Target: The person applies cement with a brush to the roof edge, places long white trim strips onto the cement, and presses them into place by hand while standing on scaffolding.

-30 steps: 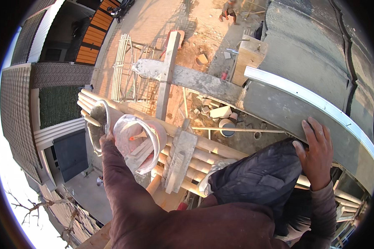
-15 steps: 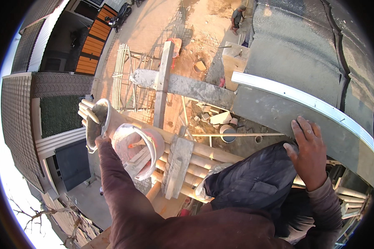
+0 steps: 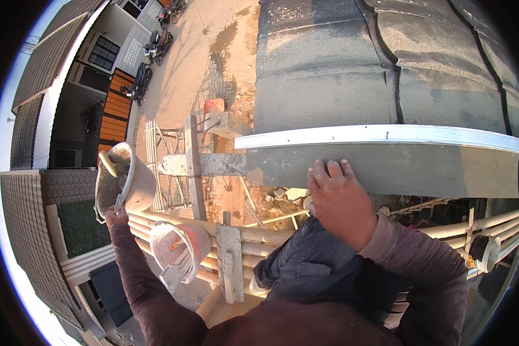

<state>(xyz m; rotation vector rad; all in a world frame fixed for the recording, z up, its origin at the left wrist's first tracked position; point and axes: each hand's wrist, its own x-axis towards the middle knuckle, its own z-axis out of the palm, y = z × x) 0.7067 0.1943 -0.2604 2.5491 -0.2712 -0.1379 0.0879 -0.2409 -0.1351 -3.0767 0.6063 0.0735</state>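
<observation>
At the left, my left hand (image 3: 118, 215) is closed on the rim area of a mortar-smeared bucket (image 3: 142, 185), which is tilted with its mouth leftward. A tool with a light handle (image 3: 108, 164) lies in it; the tool's working end is hidden. My right hand (image 3: 345, 205) rests on the front face of a grey plastered ledge (image 3: 409, 167), its fingers laid against the surface and holding nothing. Just beyond the fingertips, a long white metal straightedge (image 3: 386, 134) runs along the ledge's top edge. A second pale bucket (image 3: 197, 245) stands between my arms.
Bamboo poles (image 3: 265, 236) form a platform under me, crossed by a cement-stained board (image 3: 230, 265). An upright wooden beam (image 3: 194, 173) crosses a concrete beam (image 3: 219, 165) ahead. Dark roofing (image 3: 323, 75) rises beyond the ledge. Motorbikes (image 3: 158, 46) stand far below by houses.
My view has swung rightward along the ledge. My right hand has moved left along it, its fingers closer together. My left hand still holds the bucket, now farther out to the left.
</observation>
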